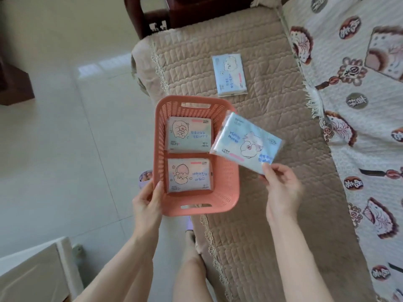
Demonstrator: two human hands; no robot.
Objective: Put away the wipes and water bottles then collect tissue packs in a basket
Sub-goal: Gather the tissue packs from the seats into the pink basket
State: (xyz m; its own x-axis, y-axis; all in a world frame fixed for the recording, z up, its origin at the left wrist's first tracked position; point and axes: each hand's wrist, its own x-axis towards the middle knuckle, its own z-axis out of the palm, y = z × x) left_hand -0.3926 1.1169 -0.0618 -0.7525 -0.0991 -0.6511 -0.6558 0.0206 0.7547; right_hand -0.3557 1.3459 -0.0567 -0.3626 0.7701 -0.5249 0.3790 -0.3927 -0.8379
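Note:
A salmon-pink slotted basket [226,182] hangs over the front edge of the sofa seat, and my left hand [146,200] grips its near-left rim. Two tissue packs lie flat inside it, one at the far end [188,134] and one at the near end [190,175]. My right hand [281,186] pinches the near corner of a light-blue tissue pack [247,143], held tilted over the basket's right rim. Another light-blue tissue pack [229,74] lies alone on the seat cover beyond the basket.
The beige quilted seat cover [272,214] runs along the sofa, with a patterned white throw [366,127] on the right. A dark wooden armrest [157,18] stands at the far end. Pale tiled floor [65,138] lies on the left, and a light cabinet [32,275] sits at bottom left.

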